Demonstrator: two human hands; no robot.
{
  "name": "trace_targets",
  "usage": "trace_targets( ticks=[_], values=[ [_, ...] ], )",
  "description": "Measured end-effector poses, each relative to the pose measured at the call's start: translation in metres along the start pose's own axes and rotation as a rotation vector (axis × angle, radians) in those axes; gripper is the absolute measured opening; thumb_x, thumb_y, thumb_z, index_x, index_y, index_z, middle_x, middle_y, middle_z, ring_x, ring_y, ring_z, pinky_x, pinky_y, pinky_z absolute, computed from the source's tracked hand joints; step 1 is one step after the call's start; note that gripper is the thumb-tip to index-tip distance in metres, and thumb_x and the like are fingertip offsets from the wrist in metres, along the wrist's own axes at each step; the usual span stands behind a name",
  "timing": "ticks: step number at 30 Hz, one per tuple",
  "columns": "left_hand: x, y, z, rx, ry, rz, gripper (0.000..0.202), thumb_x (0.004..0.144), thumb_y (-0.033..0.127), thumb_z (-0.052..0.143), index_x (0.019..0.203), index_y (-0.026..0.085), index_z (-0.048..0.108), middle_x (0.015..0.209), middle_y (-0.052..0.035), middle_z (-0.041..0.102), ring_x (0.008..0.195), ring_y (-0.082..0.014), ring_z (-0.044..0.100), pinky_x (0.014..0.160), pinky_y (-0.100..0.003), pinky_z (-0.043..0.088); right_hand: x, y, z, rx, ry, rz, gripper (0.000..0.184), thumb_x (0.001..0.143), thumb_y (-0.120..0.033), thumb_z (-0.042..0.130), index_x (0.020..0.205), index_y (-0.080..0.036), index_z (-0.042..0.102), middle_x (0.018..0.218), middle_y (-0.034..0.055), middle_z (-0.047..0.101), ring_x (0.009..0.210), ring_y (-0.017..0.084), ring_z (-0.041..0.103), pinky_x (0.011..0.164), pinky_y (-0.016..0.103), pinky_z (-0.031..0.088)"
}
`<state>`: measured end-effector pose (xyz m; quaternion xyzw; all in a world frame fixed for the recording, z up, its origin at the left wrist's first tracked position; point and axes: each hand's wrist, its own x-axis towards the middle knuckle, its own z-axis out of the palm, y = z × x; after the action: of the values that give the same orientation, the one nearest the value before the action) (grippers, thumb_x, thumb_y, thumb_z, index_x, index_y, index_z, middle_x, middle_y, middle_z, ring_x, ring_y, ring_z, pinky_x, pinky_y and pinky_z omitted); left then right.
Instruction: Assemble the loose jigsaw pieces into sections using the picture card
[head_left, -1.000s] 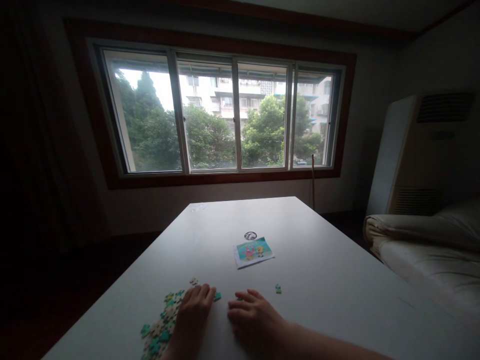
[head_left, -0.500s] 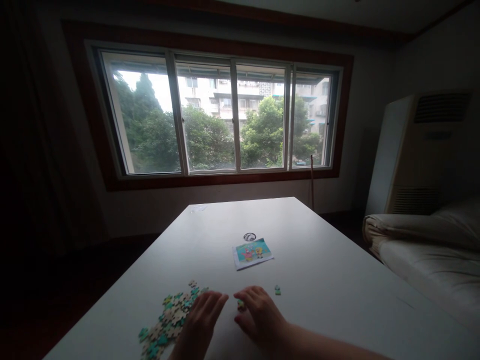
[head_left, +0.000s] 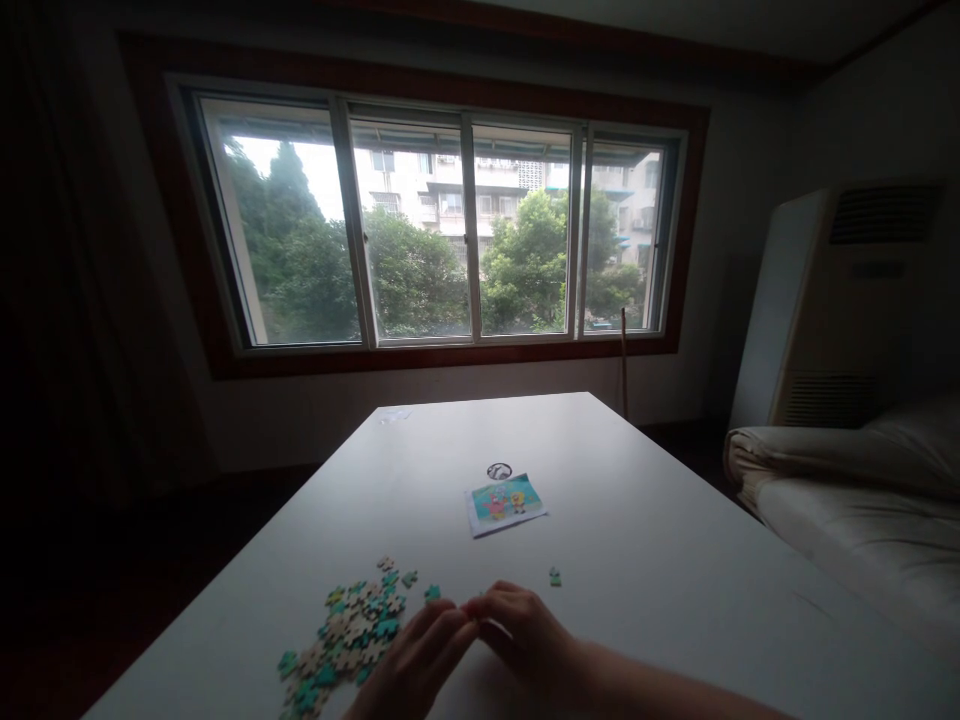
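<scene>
Head view: you work at a white table [head_left: 660,560], its far edge below the window [head_left: 435,240] and its right edge beside a padded sofa [head_left: 847,520]. The pile of jigsaw pieces [head_left: 349,630] lies on the near part of the surface, toward the left edge. Its long axis runs obliquely, from the near left toward the far right. Your left hand [head_left: 431,645] is the nearer to it, placed along the pile's right flank; your right hand [head_left: 525,630] is well apart from it, with the left hand in between.

Grip state: the fingertips of both hands meet in a narrow pinch at the right of the pile. A small reddish patch shows at the contact; you cannot determine whether it is a held piece or a fingertip.

Beyond your hands, toward the far edge, lies the cartoon picture card [head_left: 508,503], its right end turned slightly away from you. A round emblem [head_left: 499,470] is just past it. One teal jigsaw piece [head_left: 433,593] lies just beyond the left fingers; a green jigsaw piece [head_left: 555,577] lies past the right hand, toward the right edge.
</scene>
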<state>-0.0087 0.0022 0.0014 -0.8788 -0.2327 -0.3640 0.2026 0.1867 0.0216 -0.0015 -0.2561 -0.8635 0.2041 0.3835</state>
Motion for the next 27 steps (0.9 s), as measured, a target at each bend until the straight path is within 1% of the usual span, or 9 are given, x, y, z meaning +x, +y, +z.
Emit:
trace_targets(
  ticks=[2,5,8,12,17,19,22,24,27],
  values=[
    [-0.0015,0.0001,0.0005,-0.012,-0.02,-0.006,0.034,0.09,0.003,0.032,0.109,0.018,0.055,0.09,-0.0023,0.065,0.088,-0.0118,0.06,0.079,-0.02,0.052,-0.001,0.0032,0.0021,0.037,0.037,0.028,0.024,0.093,-0.032,0.046,0.096,-0.018,0.065,0.083,0.0068,0.066,0.078,0.015,0.062,0.072,0.023,0.048],
    [-0.0044,-0.0012,0.0019,-0.037,-0.044,-0.015,0.033,0.092,0.005,0.031,0.109,0.017,0.056,0.093,-0.0035,0.066,0.091,-0.0122,0.06,0.081,-0.02,0.052,-0.0017,0.0081,0.0061,0.089,0.105,0.066,0.023,0.089,-0.036,0.053,0.089,-0.018,0.067,0.081,0.0056,0.068,0.075,0.014,0.064,0.071,0.023,0.048],
    [-0.005,-0.0029,0.0032,-0.08,-0.033,-0.008,0.029,0.094,0.008,0.032,0.109,0.017,0.055,0.093,-0.0042,0.066,0.091,-0.0122,0.06,0.081,-0.021,0.052,-0.0016,0.0088,0.0077,0.106,0.147,0.067,0.021,0.086,-0.038,0.058,0.085,-0.019,0.067,0.077,0.0041,0.07,0.071,0.014,0.064,0.068,0.022,0.048],
    [-0.0027,-0.0027,0.0033,-0.092,-0.03,-0.02,0.028,0.094,0.01,0.034,0.11,0.018,0.055,0.089,-0.0038,0.065,0.087,-0.0118,0.061,0.08,-0.021,0.052,-0.0015,0.0073,0.0065,0.088,0.16,0.073,0.023,0.085,-0.04,0.058,0.082,-0.019,0.068,0.073,0.0035,0.07,0.067,0.014,0.064,0.065,0.022,0.049],
    [-0.0003,-0.0012,0.002,-0.058,-0.034,-0.004,0.025,0.092,0.009,0.036,0.108,0.015,0.055,0.085,-0.0047,0.065,0.08,-0.0125,0.061,0.076,-0.022,0.053,-0.0018,0.0082,0.007,0.074,0.149,0.101,0.025,0.085,-0.041,0.057,0.08,-0.019,0.068,0.071,0.0034,0.07,0.064,0.014,0.064,0.063,0.022,0.048],
    [0.0,-0.0008,0.0022,-0.039,-0.033,-0.034,0.024,0.091,0.008,0.038,0.107,0.015,0.055,0.084,-0.0044,0.065,0.078,-0.0129,0.061,0.074,-0.023,0.053,-0.0016,0.0082,0.0074,0.11,0.147,0.115,0.021,0.084,-0.038,0.059,0.081,-0.019,0.066,0.071,0.0028,0.07,0.064,0.014,0.065,0.062,0.021,0.049],
    [-0.0005,-0.0001,0.0035,0.012,-0.039,-0.084,0.024,0.089,0.008,0.042,0.108,0.017,0.054,0.086,-0.0043,0.065,0.079,-0.014,0.062,0.071,-0.024,0.053,-0.0014,0.0081,0.0078,0.198,0.135,0.132,0.016,0.083,-0.033,0.061,0.09,-0.02,0.063,0.073,0.0023,0.071,0.064,0.013,0.066,0.061,0.02,0.05],
    [-0.0009,0.0006,0.0042,0.036,-0.042,-0.098,0.023,0.089,0.013,0.045,0.109,0.018,0.054,0.09,-0.005,0.066,0.081,-0.0153,0.063,0.072,-0.026,0.054,-0.0016,0.0085,0.0084,0.23,0.133,0.136,0.017,0.083,-0.032,0.061,0.096,-0.021,0.061,0.074,0.0018,0.072,0.064,0.013,0.066,0.061,0.02,0.05],
    [-0.0005,0.0014,0.0037,0.068,-0.023,-0.095,0.022,0.09,0.02,0.047,0.111,0.018,0.053,0.091,-0.0056,0.066,0.083,-0.016,0.063,0.072,-0.027,0.054,-0.0025,0.0103,0.0103,0.225,0.135,0.13,0.018,0.082,-0.029,0.061,0.098,-0.022,0.059,0.075,0.0014,0.072,0.064,0.013,0.067,0.062,0.021,0.051]
  ],
)
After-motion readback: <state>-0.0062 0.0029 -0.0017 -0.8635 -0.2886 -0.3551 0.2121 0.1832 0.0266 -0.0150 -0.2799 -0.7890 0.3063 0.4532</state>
